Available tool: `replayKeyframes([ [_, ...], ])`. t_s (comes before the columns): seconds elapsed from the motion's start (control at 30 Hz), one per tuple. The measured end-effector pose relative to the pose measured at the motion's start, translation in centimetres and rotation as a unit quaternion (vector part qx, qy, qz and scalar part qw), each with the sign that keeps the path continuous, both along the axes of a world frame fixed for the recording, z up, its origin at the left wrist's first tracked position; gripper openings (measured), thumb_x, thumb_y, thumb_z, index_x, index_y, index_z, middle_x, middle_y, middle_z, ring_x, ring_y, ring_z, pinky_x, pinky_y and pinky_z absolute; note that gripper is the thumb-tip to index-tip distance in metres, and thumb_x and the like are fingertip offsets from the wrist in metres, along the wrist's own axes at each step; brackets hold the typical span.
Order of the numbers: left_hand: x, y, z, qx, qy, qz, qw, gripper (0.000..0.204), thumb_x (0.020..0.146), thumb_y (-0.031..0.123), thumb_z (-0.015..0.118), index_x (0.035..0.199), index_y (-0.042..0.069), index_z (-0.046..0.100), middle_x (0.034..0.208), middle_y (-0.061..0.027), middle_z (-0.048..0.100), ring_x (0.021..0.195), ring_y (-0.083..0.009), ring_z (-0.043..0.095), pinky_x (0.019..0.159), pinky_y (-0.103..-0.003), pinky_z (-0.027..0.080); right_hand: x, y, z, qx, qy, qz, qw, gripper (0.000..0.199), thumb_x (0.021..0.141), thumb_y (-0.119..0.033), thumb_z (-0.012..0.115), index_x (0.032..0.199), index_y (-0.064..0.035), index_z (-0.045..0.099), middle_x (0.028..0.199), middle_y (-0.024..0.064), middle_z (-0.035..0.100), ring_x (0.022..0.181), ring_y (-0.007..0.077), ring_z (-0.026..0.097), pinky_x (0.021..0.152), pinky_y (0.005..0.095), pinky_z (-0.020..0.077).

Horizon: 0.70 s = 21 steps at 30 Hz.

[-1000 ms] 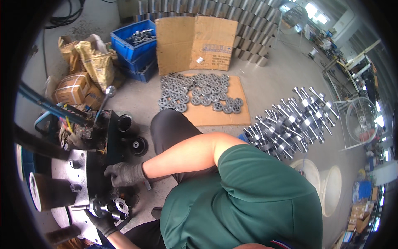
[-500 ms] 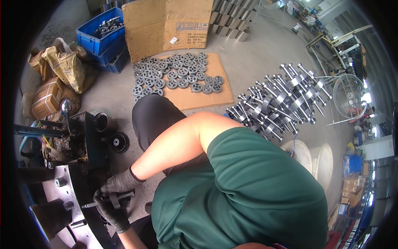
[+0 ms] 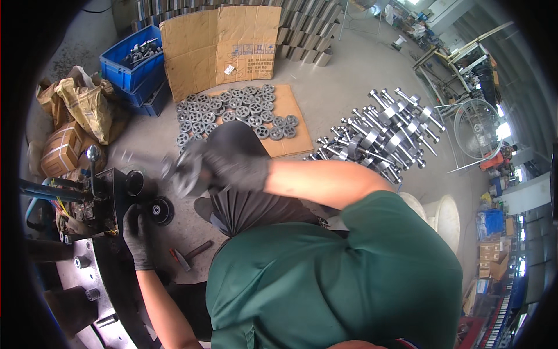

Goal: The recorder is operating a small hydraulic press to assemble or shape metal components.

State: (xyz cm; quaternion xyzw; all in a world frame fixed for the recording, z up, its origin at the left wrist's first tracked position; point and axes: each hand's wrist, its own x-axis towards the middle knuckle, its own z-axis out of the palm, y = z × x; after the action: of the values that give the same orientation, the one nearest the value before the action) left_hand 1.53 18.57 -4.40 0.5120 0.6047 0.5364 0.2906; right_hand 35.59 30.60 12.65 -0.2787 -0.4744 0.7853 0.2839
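My right hand (image 3: 235, 168), in a dark glove, is raised over the floor by my knee. It grips a metal wheel on a shaft (image 3: 190, 174), smeared by motion; the shaft points left. My left hand (image 3: 137, 238), gloved too, is at the edge of the dark machine (image 3: 111, 198), fingers stretched upward with nothing visible in them. Close by it are a black round part with a bearing-like centre (image 3: 160, 210) and a hammer (image 3: 197, 250) on the floor.
Several grey spoked wheels (image 3: 235, 103) cover a cardboard sheet (image 3: 293, 104) ahead. A pile of wheels on shafts (image 3: 383, 136) lies to the right. Blue crates (image 3: 119, 71) and sacks (image 3: 90, 107) stand at the left. A steel plate (image 3: 87, 285) is at the lower left.
My right hand has moved up and away from the machine with the wheel and shaft. My left hand has let go of it and moved up along the machine. The hammer now shows.
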Motion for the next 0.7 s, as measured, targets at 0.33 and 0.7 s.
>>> replayKeyframes([
  [0.33,3.1,0.6,2.2,-0.070,0.154,-0.130,0.977,0.031,0.097,0.003,0.067,0.127,-0.002,0.067,0.120,-0.0179,0.069,0.112,-0.0305,0.068,0.100,-0.038,0.052,36.2,-2.9,21.4,0.485,-0.566,-0.304,0.594,0.048,0.101,-0.051,0.061,0.116,-0.0070,0.072,0.114,0.0161,0.071,0.101,0.0247,0.072,0.087,0.0377,0.0589],
  [0.7,3.0,-2.9,4.6,-0.125,0.159,-0.159,0.966,0.033,0.096,0.011,0.069,0.127,0.000,0.066,0.118,-0.0201,0.068,0.109,-0.0347,0.068,0.095,-0.041,0.054,49.2,-5.2,13.7,0.300,-0.772,-0.410,0.382,0.061,0.103,-0.061,0.053,0.131,-0.0101,0.070,0.128,0.0224,0.071,0.121,0.0396,0.065,0.104,0.0464,0.0467],
])
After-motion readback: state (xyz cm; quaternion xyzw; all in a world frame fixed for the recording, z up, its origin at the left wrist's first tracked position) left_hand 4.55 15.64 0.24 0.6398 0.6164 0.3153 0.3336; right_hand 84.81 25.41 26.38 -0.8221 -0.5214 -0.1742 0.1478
